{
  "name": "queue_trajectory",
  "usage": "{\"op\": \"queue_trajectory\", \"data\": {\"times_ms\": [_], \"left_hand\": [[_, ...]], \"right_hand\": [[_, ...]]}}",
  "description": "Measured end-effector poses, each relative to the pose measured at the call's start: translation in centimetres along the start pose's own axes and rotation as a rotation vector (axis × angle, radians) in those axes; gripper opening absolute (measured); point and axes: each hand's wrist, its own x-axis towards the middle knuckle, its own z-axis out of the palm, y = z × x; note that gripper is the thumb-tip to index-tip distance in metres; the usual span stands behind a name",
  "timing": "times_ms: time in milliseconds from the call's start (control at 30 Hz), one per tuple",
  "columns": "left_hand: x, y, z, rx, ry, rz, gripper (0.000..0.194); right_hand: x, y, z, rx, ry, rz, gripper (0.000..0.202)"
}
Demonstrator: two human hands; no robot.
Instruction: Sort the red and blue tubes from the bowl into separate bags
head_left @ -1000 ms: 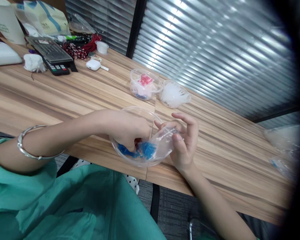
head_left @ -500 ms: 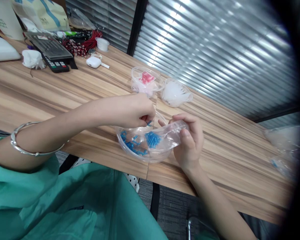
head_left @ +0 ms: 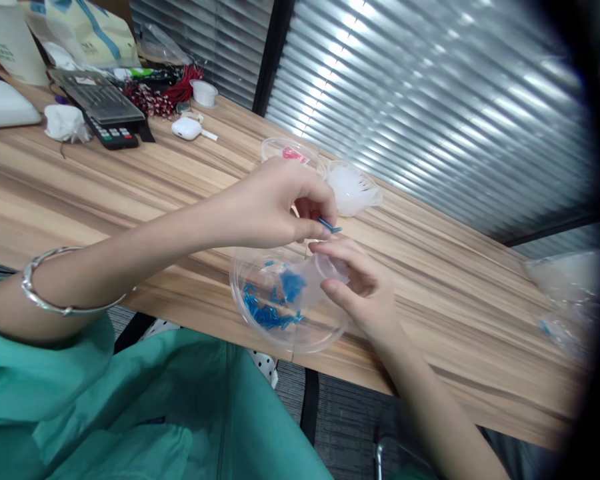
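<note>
Small blue pieces (head_left: 334, 228) are pinched between the thumb and fingers of my left hand (head_left: 295, 203), above the bowl's far right side. My right hand (head_left: 363, 283) grips the clear plastic bag (head_left: 325, 270) between thumb and fingers, and the bag hangs over the clear round bowl (head_left: 313, 341). A blurred clump of blue pieces (head_left: 293, 285) shows at the bag's lower left end. More loose blue pieces (head_left: 267, 315) lie along the bowl's near left side.
Behind my hands stand a clear tub (head_left: 275, 148) with a pink packet and a bundle of whitish strips (head_left: 353, 190). An earbud case (head_left: 187, 128), card terminal (head_left: 117, 137), red wires (head_left: 185, 87) and paper cup (head_left: 13, 47) are further left. Plastic bags (head_left: 570, 307) lie at right.
My left hand has moved right and slightly up with blue pieces. My right hand has shifted a little left and down, and the bag has swung lower over the bowl.
</note>
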Motion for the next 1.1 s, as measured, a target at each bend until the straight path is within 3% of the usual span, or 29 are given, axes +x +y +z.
{"op": "queue_trajectory", "data": {"times_ms": [133,300,600,1100], "left_hand": [[-0.13,0.19,0.18,-0.118,-0.032,0.069,0.006],[-0.23,0.48,0.01,-0.254,-0.051,0.146,0.008],[-0.46,0.32,0.57,-0.2,-0.127,0.194,0.013],[-0.36,0.04,0.66,-0.144,-0.16,0.242,0.016]], "right_hand": [[-0.09,0.18,-0.15,0.057,-0.064,0.056,0.041],[-0.16,0.32,0.28,0.221,0.031,0.109,0.055],[-0.19,0.35,-0.07,0.178,-0.072,0.128,0.034],[-0.29,0.4,-0.2,0.114,-0.104,0.059,0.023]]}}
